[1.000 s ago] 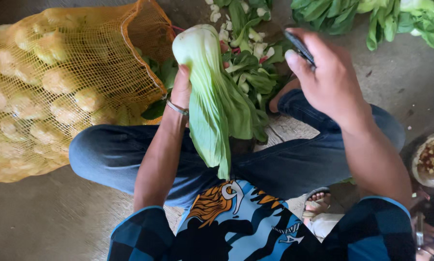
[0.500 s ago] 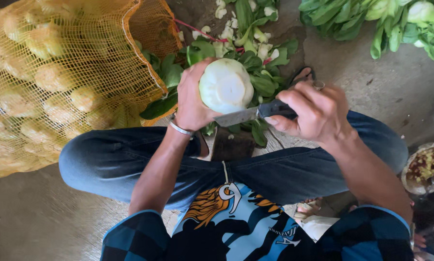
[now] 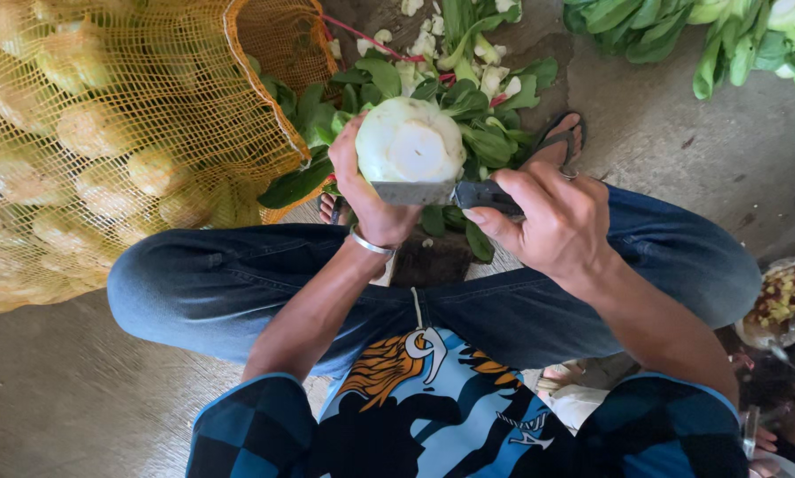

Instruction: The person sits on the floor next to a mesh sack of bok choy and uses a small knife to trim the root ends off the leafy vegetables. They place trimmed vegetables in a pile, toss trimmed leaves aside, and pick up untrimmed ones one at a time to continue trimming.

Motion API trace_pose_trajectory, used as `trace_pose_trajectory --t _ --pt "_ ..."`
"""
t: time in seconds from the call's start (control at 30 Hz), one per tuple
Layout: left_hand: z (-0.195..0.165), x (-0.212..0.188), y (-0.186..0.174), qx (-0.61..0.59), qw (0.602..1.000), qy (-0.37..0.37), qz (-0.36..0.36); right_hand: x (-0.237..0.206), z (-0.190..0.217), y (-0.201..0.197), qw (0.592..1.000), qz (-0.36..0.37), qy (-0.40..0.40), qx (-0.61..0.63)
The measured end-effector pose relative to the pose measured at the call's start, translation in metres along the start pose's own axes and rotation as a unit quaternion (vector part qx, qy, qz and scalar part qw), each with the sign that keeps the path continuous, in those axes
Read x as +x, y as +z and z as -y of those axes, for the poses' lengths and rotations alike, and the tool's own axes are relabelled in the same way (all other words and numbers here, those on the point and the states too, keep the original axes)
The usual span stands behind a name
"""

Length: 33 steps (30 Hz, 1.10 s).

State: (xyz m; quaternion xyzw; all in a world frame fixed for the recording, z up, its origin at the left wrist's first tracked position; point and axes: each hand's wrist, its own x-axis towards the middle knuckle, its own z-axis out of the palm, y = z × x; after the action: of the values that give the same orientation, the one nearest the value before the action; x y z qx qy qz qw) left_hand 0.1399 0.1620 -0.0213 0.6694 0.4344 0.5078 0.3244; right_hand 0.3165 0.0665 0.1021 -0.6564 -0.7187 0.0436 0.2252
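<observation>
1. Head view: left hand (image 3: 372, 199) grips the round pale-green trimmed cabbage head (image 3: 410, 142) from its left side, fingers curled around it, above the knees.
2. Right hand (image 3: 552, 221) closes its fingers on the dark-handled steel knife (image 3: 441, 193); blade lies against the cabbage's lower edge.
3. Orange mesh sack of pale cabbages (image 3: 105, 133) lies left; green leaf trimmings (image 3: 468, 97) lie beneath.

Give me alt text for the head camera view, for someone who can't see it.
Seen from above, a seated person's left hand holds a pale round vegetable cut end up, while the right hand presses a knife against its near edge. Green trimmed leaves lie on the floor beyond, and an orange mesh sack of similar vegetables sits to the left.
</observation>
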Motion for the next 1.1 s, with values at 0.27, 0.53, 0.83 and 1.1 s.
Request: trace_pose_trajectory --t 0.27,0.53,0.83,1.1 --pt "0.003 0.001 -0.002 0.039 0.999 0.025 0.023 0.004 0.011 0.002 1.000 0.006 0.001 -0.018" --pt "0.014 -0.005 -0.003 0.013 1.000 0.027 -0.006 0.002 0.010 -0.006 1.000 0.003 0.017 0.004" --pt "0.014 -0.005 -0.005 0.003 0.998 0.049 -0.027 0.000 -0.004 -0.014 0.999 -0.009 0.028 -0.015" --pt "0.021 -0.009 0.000 -0.183 0.979 -0.071 0.048 -0.004 -0.006 -0.016 1.000 0.003 0.000 -0.028"
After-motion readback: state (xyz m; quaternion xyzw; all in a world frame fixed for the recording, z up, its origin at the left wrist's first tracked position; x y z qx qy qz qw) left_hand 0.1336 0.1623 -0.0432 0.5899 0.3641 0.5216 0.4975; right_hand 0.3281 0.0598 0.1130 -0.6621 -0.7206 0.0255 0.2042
